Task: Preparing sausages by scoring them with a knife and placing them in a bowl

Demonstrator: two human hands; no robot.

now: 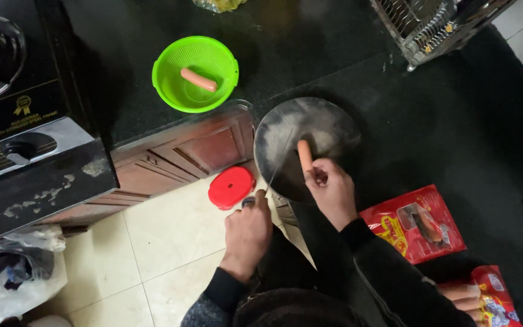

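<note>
Dark stone worktop (455,121) carries a round grey cutting board (334,124), on which our right hand (333,192) pins a sausage (304,154) with closed fingers (319,175), steadying it. Our left hand (247,233) wraps shut around a knife (276,163), its blade reaching onto the board left of the sausage. Beyond the fingers, a green basket (167,79) holds another sausage (198,79); red packets (416,224) lie to their right.
</note>
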